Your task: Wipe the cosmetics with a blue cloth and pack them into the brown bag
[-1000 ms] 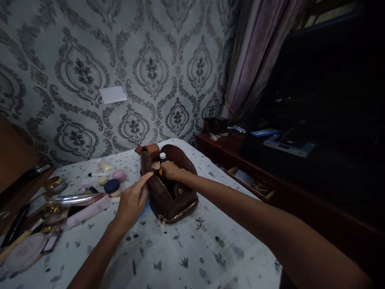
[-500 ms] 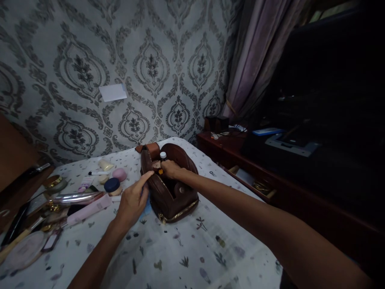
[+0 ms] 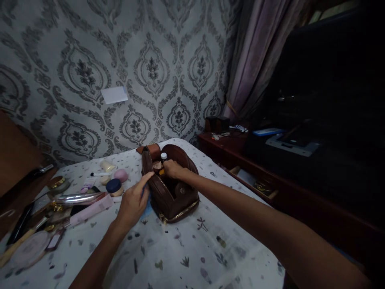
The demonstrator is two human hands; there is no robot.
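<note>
A brown leather bag (image 3: 177, 206) stands unzipped on the patterned white cloth (image 3: 168, 257). My left hand (image 3: 133, 204) grips its near left rim, the index finger laid along the zipper edge and the other fingers curled against the outer side. My right hand (image 3: 173, 168) reaches into the opening with its fingers bent down and closed; what they hold is hidden. Just beside those fingers shows a small orange item (image 3: 161, 172). A white-capped bottle (image 3: 163, 156) pokes up inside the bag, and a round compact-like item (image 3: 157, 165) lies near it.
Cosmetics spread over the cloth at left: a pink tube (image 3: 92, 210), a navy-lidded jar (image 3: 114, 186), a pink sponge (image 3: 120, 175), a round pale compact (image 3: 30, 249). On the right stands a dark red cabinet (image 3: 216, 150) with an open drawer (image 3: 255, 182). Patterned wallpaper lies behind.
The view has shifted slightly. My right hand stays inside the bag, its fingers moved only a little; the orange item shows slightly less. My left hand keeps its place on the rim.
</note>
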